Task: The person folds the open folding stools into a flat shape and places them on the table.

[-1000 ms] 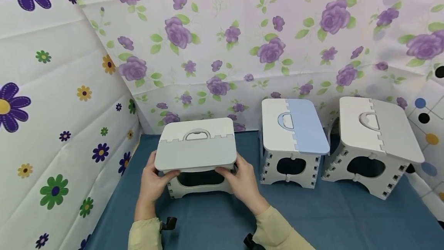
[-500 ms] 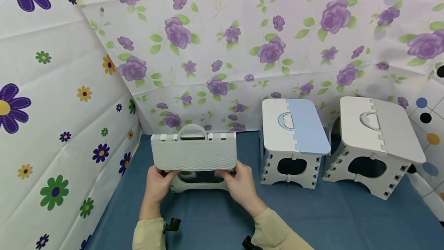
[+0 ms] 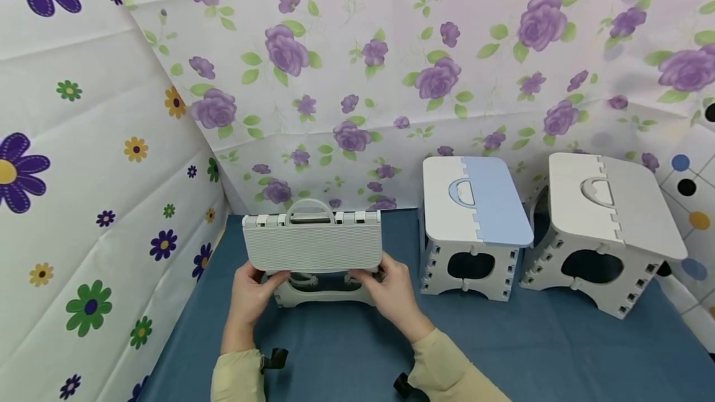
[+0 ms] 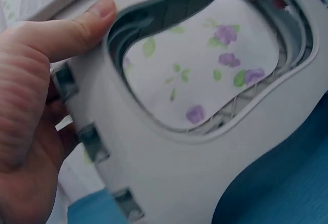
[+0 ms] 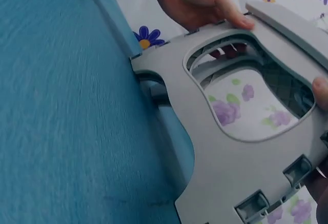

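A light grey folding stool (image 3: 313,250) stands at the left in the head view. Its seat is folded along the middle, with the front half sloping toward me and the loop handle (image 3: 310,205) sticking up on top. My left hand (image 3: 249,299) grips its left side, thumb on the front. On the opposite side my right hand (image 3: 395,296) holds it the same way. Through the oval cutout of the leg panel (image 4: 164,167), the left wrist view shows flowered cloth. Fingertips of the left hand (image 5: 197,1) show through that cutout in the right wrist view.
To the right stand two unfolded stools: a white and blue stool (image 3: 475,200) and a white and grey stool (image 3: 614,203). Blue cloth (image 3: 335,358) covers the surface. A flowered sheet (image 3: 335,79) hangs behind, and another (image 3: 112,172) borders the left.
The stool's seat, flat one second ago, has folded at the middle. Its front half has tipped down and the handle has risen upright. Both hands stay at its sides.
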Demonstrator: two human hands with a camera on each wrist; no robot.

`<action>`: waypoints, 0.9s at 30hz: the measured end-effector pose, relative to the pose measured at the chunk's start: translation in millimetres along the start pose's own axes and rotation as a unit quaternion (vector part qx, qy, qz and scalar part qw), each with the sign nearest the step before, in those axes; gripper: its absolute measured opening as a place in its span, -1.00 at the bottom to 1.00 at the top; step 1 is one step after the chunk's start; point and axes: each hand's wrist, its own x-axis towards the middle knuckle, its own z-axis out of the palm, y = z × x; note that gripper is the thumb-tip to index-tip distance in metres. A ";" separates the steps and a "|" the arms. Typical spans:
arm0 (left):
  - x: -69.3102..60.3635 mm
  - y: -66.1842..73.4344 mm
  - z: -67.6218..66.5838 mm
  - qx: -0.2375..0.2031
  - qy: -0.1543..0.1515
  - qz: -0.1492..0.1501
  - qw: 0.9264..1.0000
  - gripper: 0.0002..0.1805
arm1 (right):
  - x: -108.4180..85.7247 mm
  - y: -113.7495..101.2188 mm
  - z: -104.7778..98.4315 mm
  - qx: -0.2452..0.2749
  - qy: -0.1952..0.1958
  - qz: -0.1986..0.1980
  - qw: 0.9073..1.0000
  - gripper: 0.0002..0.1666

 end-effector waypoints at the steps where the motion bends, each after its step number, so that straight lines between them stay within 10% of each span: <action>1: -0.6 -2.2 -2.2 0.003 0.001 -0.004 1.000 -0.58 | 0.3 2.3 -1.4 0.002 0.000 -0.001 1.000 -0.47; 27: -6.9 -18.5 -15.4 0.020 -0.002 -0.091 0.996 -0.71 | 5.5 14.9 -13.6 -0.016 -0.009 -0.009 1.000 -0.43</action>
